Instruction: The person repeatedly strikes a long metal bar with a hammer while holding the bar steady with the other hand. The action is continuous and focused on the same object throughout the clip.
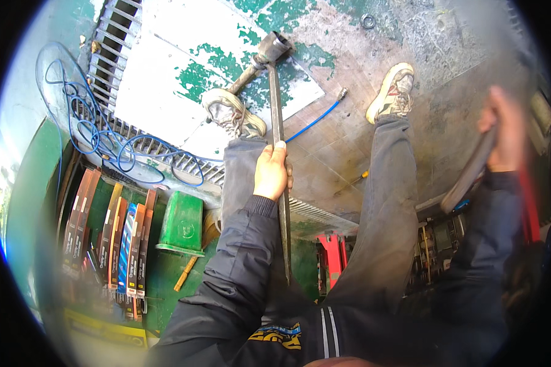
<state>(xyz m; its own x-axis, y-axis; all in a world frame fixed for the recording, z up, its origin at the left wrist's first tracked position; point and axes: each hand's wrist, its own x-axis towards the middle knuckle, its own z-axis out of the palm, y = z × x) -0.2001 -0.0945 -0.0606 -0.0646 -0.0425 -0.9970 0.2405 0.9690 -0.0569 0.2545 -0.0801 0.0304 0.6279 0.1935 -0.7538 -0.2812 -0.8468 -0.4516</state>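
Observation:
My left hand [270, 171] is wrapped round a long straight metal bar [277, 110] between my legs. The bar's far end meets a heavy metal tool [273, 48], which has a thick cylindrical head and a stout shaft running down beside my left shoe [232, 113]. Whether the two are joined or only touch, I cannot tell. Off to the right, my raised right hand [507, 128] is closed round a dark, flattish bar-like handle [469, 174] that slants down to the left. Motion smears this hand, and the far part of what it holds is unclear.
Tangled blue hose [92, 125] lies over the floor grating [111, 49] at left; a blue hose end [318, 119] sticks out near the middle. Long boxes [113, 238] and a green bin [182, 223] stand lower left. A red metal piece [332, 257] sits behind my legs.

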